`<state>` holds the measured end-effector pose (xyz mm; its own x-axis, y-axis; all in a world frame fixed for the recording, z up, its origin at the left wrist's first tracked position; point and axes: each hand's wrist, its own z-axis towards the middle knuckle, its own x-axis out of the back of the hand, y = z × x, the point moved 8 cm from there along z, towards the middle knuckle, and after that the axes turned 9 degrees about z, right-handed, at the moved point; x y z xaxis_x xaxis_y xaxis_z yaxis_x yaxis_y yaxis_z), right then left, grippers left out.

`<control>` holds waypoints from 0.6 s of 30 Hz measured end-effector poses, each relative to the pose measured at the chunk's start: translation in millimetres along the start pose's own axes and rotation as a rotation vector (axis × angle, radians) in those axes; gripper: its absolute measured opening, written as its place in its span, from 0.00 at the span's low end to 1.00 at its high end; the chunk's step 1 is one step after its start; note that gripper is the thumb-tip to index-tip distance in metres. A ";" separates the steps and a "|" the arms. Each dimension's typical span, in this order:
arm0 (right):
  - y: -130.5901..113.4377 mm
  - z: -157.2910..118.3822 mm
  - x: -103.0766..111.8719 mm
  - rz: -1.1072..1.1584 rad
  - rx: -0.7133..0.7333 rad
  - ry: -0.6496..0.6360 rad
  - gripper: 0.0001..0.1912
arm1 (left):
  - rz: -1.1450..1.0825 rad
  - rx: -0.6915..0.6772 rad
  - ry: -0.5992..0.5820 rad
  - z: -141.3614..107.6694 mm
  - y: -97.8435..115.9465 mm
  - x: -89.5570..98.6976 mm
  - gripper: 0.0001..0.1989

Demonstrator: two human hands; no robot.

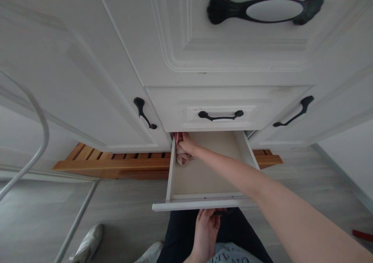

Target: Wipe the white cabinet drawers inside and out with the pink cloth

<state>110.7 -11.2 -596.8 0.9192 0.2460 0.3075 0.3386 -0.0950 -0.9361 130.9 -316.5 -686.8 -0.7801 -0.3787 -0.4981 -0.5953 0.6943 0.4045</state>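
At bottom centre I see the left hand (205, 227) gripping the handle (220, 213), likely steadying the drawer (192, 182) while the right hand (188, 143), grip unclear, touches bundled cloth (183, 157).

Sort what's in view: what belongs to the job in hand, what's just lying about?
In the job:
open drawer
pinkish bundle inside, at the right grip
drawer's dark handle, at the left grip

Lying about:
slatted wooden piece
white tube, far left
red object, right edge
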 end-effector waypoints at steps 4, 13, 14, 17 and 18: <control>10.7 -31.2 -17.7 0.062 -0.022 -0.049 0.30 | -0.011 0.016 0.016 -3.1 -6.3 -0.4 0.10; 19.6 -120.6 -66.4 0.104 -0.071 -0.604 0.19 | -0.006 0.026 0.017 -5.6 -6.3 -4.2 0.13; 18.2 -126.9 -70.1 0.066 -0.072 -0.697 0.19 | -0.002 0.022 0.022 -6.2 -4.2 -4.2 0.13; 14.6 -133.9 -72.4 -0.030 -0.079 -0.859 0.21 | 0.005 0.012 -0.006 -7.8 1.2 -6.2 0.13; 13.1 -132.8 -70.4 -0.034 -0.087 -0.867 0.21 | 0.000 0.008 -0.029 -8.2 2.9 -7.8 0.12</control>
<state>77.1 -157.9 -608.0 0.4433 0.8941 0.0632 0.4096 -0.1393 -0.9016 133.6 -316.6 -675.4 -0.7742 -0.3610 -0.5199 -0.5935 0.6994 0.3982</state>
